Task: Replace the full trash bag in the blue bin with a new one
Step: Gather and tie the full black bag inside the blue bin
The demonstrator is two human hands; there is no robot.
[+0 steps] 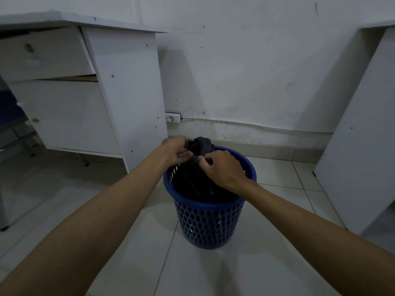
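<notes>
Now head view: blue bin (208, 221) on floor tiles, just right of white desk (126, 92). Black trash bag (198, 178) inside bin, gathered top sticking above rim. Left hand (178, 151) and right hand (222, 169) both pinching bag top, fingers curled.

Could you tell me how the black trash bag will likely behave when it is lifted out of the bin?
Black trash bag: thin crumpled film, so probably floppy. Blue bin looks light and may lift with it.
</notes>
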